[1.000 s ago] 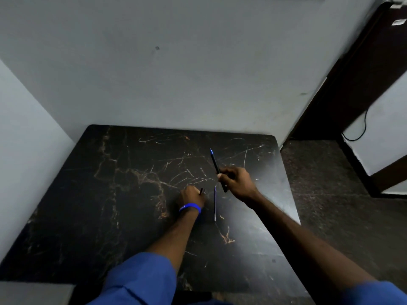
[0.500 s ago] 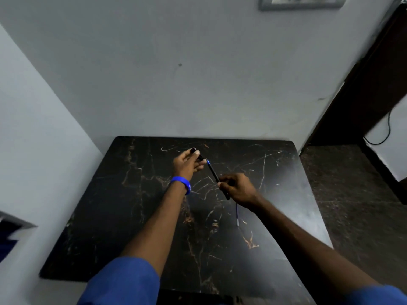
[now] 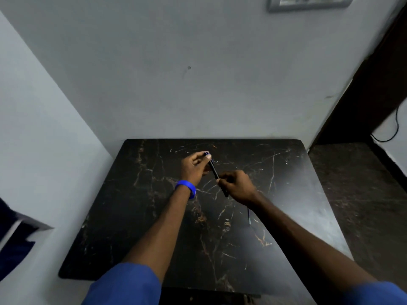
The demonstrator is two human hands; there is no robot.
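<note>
Left hand: fingers curled, thumb and fingertips pinching the far, blue-tipped end of a dark pen. Right hand: closed in a loose fist round the near part of the same pen, whose lower end pokes out beneath the knuckles. The pen runs slantwise between the two hands, held just above the worktop and not touching it.

A blue wristband circles the left wrist, and blue sleeves cover both upper arms. Just behind the right wrist, towards the person, a thin rod lies flat on the black veined worktop, apart from both hands. Beyond the left hand the worktop meets a pale wall. High on that wall, beyond the right hand, hangs a grey frame. Far out to the right hand's side, a dark cable trails down past dark woodwork.
</note>
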